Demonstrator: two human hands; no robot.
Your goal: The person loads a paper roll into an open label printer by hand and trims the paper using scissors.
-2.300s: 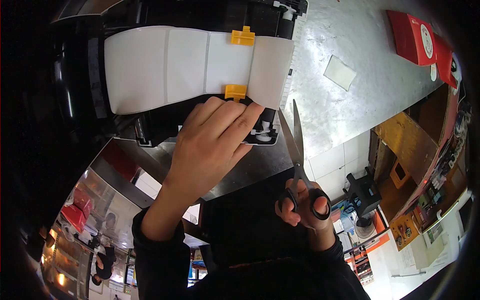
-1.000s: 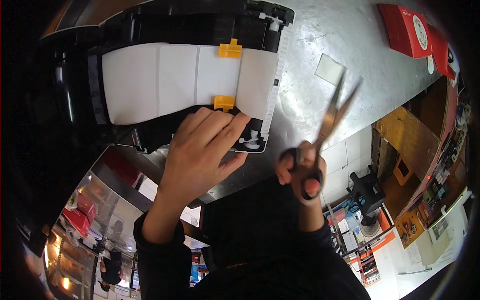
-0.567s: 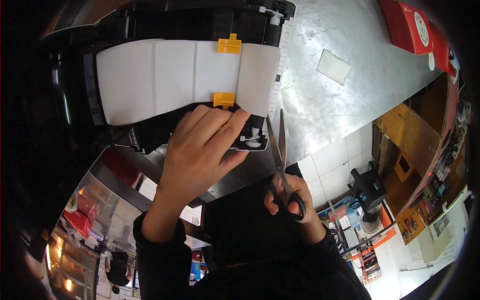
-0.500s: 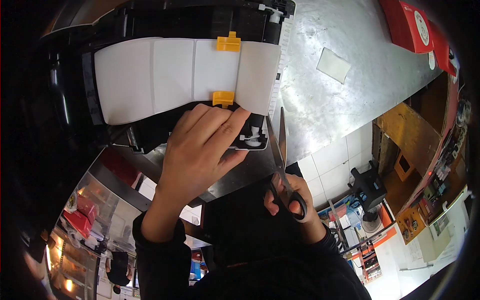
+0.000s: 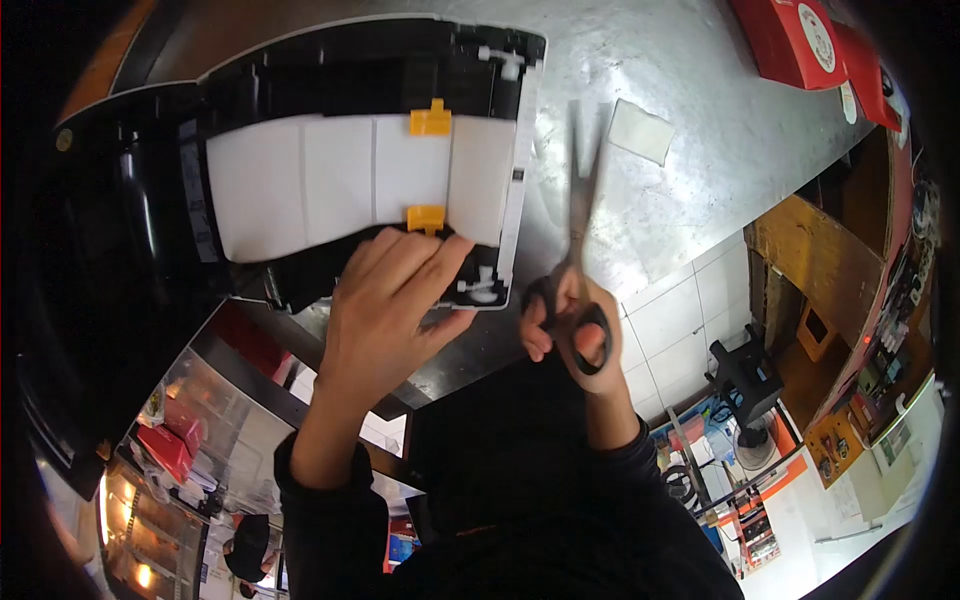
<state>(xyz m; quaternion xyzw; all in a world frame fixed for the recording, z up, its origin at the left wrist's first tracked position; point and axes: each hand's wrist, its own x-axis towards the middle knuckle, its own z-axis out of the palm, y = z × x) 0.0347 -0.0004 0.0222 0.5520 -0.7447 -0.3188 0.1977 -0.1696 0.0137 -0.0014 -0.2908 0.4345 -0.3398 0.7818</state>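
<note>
While the opened scissors (image 5: 577,235) are held in the right hand (image 5: 603,302), blades pointed far, the left hand (image 5: 390,300) is bent against the near edge of the label strip (image 5: 336,178); whether it is gripped cannot be told. The strip is laid between yellow guides (image 5: 430,123) in the black printer (image 5: 330,85), left of the scissors. Farther right, a pale rectangular piece (image 5: 642,133) is placed on the metal table (image 5: 715,190).

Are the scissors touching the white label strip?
Apart: the head view shows bare metal table between the scissors and the white label strip.
</note>
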